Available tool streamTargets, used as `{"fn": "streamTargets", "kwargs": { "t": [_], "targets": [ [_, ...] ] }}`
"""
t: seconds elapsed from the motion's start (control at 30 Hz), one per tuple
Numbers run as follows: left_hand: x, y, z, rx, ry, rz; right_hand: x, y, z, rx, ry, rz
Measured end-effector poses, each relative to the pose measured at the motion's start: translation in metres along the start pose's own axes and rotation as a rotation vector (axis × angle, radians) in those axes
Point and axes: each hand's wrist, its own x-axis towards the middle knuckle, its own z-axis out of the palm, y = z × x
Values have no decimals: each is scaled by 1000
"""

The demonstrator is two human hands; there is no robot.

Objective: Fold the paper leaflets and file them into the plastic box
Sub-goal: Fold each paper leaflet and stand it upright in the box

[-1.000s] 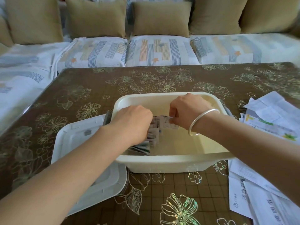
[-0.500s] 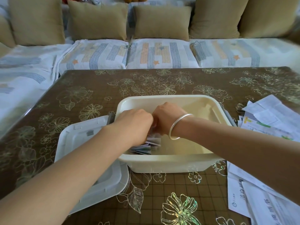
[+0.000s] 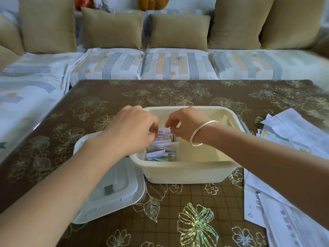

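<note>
Leaflets, folded small, stand and lean packed together in the left end of the one cream plastic box, which sits in the middle of the table; they overlap too much for me to count them, though several edges show. Both forearms reach in from the near side and meet over the box. The left hand is knuckles-up over the box's left rim, its fingers curled down toward the tops of the upright leaflets. The right hand comes in from the right, wrist bent, forefinger and thumb hooked toward each other just above the same stack. The fingertips of both hands are blurred where they meet the paper, so I cannot tell whether either one pinches a leaflet or only touches it. One silver bangle circles the right wrist. One white lid lies flat just left of the box, partly under the left forearm. Unfolded printed sheets lie in two loose heaps along the right edge of the table, one far and one near. Beyond the table's far edge runs a sofa with striped covers, and two smaller tan cushions sit between larger ones.
</note>
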Motion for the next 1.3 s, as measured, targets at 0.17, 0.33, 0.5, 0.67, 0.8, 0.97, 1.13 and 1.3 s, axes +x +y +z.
{"fn": "streamTargets", "kwargs": {
  "t": [0.17,0.33,0.5,0.67,0.8,0.97,1.13,1.3],
  "targets": [
    [-17,30,-9,-208,162,1,-56,13,-33,146,197,2],
    [-30,74,-5,-471,242,-66,-146,48,-36,282,613,45],
    [-49,119,4,-443,406,-29,-225,99,-13,174,497,288],
    [-83,170,24,-586,436,46,-287,94,25,-56,407,306],
    [-116,193,65,-707,227,11,-316,64,59,-241,4,427],
    [-149,190,96,-824,178,-56,-330,48,84,-240,303,219],
    [-176,165,109,-921,176,-163,-328,33,98,-106,407,185],
    [-194,130,103,-1009,232,-295,-314,1,83,830,400,282]
  ]
}}
